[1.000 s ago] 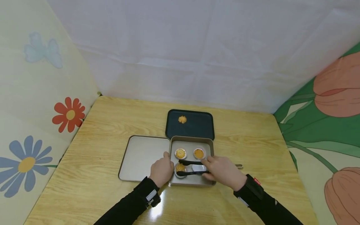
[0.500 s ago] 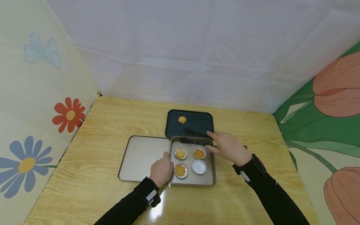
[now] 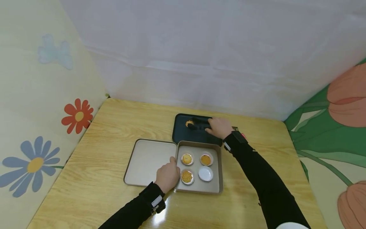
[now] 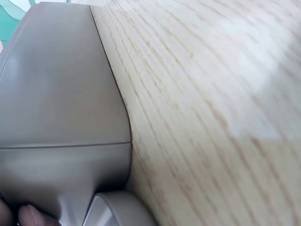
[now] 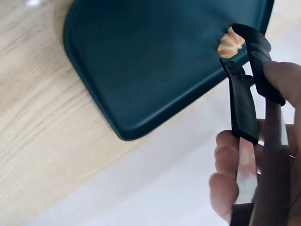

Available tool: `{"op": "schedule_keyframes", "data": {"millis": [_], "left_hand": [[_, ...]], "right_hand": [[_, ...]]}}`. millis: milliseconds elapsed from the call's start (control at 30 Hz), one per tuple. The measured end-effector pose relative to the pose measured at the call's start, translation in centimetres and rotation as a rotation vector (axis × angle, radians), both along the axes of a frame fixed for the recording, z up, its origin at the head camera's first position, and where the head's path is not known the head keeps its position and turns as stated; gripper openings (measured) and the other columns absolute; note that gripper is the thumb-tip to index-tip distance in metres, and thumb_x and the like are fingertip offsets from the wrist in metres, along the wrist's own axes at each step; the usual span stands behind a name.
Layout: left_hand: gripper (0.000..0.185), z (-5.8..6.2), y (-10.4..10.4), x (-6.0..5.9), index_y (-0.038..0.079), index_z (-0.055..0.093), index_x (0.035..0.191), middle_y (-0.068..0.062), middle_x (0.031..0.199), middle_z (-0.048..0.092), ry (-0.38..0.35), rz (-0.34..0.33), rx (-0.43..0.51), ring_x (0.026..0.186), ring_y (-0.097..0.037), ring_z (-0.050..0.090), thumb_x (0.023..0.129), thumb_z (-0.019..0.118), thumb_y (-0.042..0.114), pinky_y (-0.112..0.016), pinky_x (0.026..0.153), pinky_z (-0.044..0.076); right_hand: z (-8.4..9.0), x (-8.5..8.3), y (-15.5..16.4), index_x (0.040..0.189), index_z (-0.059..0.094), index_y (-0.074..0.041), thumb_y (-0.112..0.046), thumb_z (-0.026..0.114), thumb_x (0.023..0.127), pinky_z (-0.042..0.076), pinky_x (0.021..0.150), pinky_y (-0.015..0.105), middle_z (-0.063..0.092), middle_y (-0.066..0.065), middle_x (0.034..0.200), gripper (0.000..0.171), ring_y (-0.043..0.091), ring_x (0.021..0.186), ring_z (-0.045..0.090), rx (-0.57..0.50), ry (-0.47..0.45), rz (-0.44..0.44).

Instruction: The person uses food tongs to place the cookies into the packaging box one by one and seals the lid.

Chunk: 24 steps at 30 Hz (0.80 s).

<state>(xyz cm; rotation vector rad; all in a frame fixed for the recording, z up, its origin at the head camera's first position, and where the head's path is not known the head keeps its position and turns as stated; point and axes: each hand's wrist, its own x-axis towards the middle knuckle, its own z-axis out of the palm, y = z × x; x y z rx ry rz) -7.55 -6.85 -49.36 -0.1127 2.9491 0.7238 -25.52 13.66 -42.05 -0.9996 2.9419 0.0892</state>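
My right hand [image 3: 219, 128] grips a pair of black-tipped tongs [image 5: 243, 106] over the dark blue-green tray [image 5: 155, 70]. Their tips stand either side of a small, ridged golden cookie [image 5: 230, 43] on that tray. My left hand [image 3: 167, 176] holds the left wall of the square metal tin [image 3: 220, 171], its thumb at the rim. Inside the tin sit a pale yellow cookie [image 3: 187, 158], an orange-brown one [image 3: 206, 160] and a swirled one [image 3: 187, 176], each in a white paper cup. A fourth cup [image 3: 205, 174] at the front right holds nothing.
A flat metal lid [image 3: 150, 162] lies left of the tin, against its side. The dark tray lies right behind the tin. All stand on a wooden table [image 3: 94, 178], with a white cloth [image 3: 186, 57] behind and flower-printed panels at both sides.
My right hand has carried the tongs from over the tin back to the dark tray, with the tips now around the cookie. My left hand stays on the tin; the head view has shifted slightly.
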Motion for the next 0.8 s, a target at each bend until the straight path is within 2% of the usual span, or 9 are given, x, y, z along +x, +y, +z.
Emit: {"op": "schedule_keyframes", "data": {"millis": [233,500,800], "left_hand": [[0.017,0.3,0.2,0.0,0.001,0.044,0.091,-0.010,0.057,0.051,0.001,0.006,-0.003,0.046,-0.026,0.051,0.083,0.049,0.016,-0.039,0.041,0.036],[0.017,0.3,0.2,0.0,0.001,0.045,0.092,-0.009,0.055,0.049,0.013,0.000,-0.008,0.044,-0.024,0.049,0.084,0.049,0.016,-0.038,0.040,0.036],[0.016,-0.1,0.5,0.0,0.002,0.044,0.089,-0.008,0.054,0.048,0.035,0.004,-0.034,0.043,-0.024,0.049,0.083,0.049,0.016,-0.038,0.039,0.035]], "right_hand": [[-1.0,-1.6,-1.2,0.092,0.060,-0.005,-0.036,0.060,0.086,0.042,0.060,0.037,0.056,0.011,0.079,0.031,0.023,0.064,0.052,0.034,-0.018,-0.011],[-0.5,-2.2,-2.4,0.103,0.062,-0.006,-0.037,0.058,0.087,0.046,0.067,0.040,0.062,0.013,0.089,0.035,0.026,0.075,0.058,0.085,-0.054,-0.034],[-0.2,-2.8,-2.8,0.085,0.062,-0.009,-0.033,0.059,0.087,0.044,0.061,0.037,0.057,0.007,0.074,0.025,0.022,0.064,0.055,0.126,-0.055,-0.009]]}}
